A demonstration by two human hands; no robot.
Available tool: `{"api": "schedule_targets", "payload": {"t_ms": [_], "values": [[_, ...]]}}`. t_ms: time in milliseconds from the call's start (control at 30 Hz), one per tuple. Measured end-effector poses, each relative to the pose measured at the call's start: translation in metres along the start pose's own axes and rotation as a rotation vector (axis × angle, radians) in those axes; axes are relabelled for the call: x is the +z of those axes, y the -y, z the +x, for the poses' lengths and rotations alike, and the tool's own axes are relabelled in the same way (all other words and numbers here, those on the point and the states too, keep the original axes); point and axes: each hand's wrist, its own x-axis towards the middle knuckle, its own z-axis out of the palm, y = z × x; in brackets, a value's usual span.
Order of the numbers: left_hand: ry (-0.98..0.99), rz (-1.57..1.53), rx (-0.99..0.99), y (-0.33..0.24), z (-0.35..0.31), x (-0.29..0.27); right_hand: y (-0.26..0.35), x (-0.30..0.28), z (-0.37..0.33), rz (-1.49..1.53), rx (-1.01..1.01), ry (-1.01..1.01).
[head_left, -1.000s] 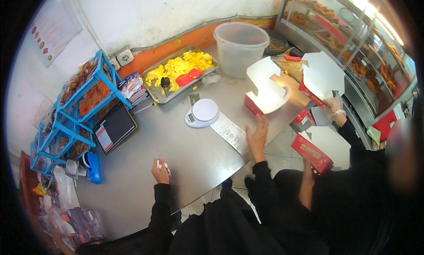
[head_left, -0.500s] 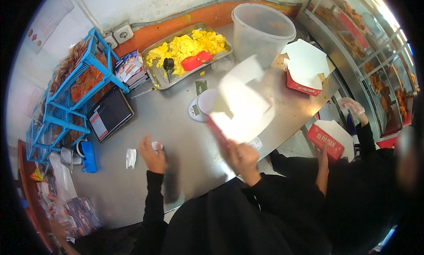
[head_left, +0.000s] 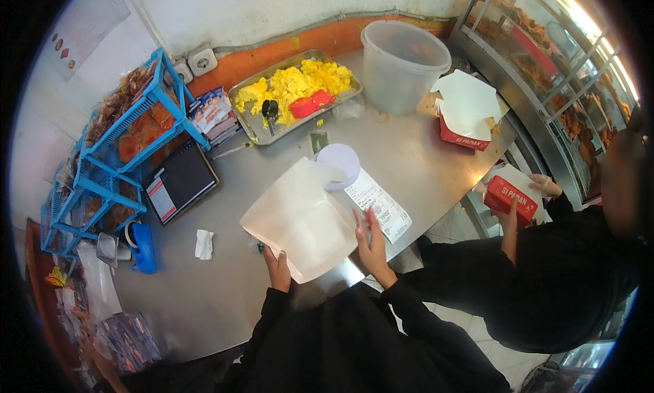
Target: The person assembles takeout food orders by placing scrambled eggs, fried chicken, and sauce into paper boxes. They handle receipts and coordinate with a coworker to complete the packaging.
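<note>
An opened takeaway box (head_left: pixel 306 223), its white inside facing up, is in front of me over the steel table. My left hand (head_left: pixel 277 269) is closed on its near left edge. At its right edge, my right hand (head_left: pixel 372 248) has its fingers stretched out and apart; whether it touches the cardboard I cannot tell. A printed receipt (head_left: pixel 381 208) lies just beyond that hand. The box's far corner partly covers a small round-topped kitchen scale (head_left: pixel 339 163), with a flat green packet (head_left: pixel 318 142) behind it.
A metal tray (head_left: pixel 300 129) holds yellow food, a red scoop and black spoon. Beside it stand a clear bucket (head_left: pixel 402 76) and another open box (head_left: pixel 463 137). Blue racks (head_left: pixel 102 178), a tablet (head_left: pixel 178 182) and a tape dispenser (head_left: pixel 142 248) line the left. A co-worker holds a red box (head_left: pixel 509 201).
The box has moved left and nearer, tilting so its inside faces up. My left hand has come right and taken its edge; my right hand's fingers have opened. The receipt is now visible.
</note>
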Motion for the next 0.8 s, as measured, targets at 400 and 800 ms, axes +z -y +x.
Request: {"api": "schedule_targets", "payload": {"t_ms": [400,800], "values": [[-0.075,0.067,0.108,-0.005,0.003,0.013,-0.031,0.018,0.003,0.435,0.330,0.255],[-0.149,-0.327,-0.016,-0.010,-0.006,0.019,-0.045,0.015,0.053,0.003,0.332,0.290]]}}
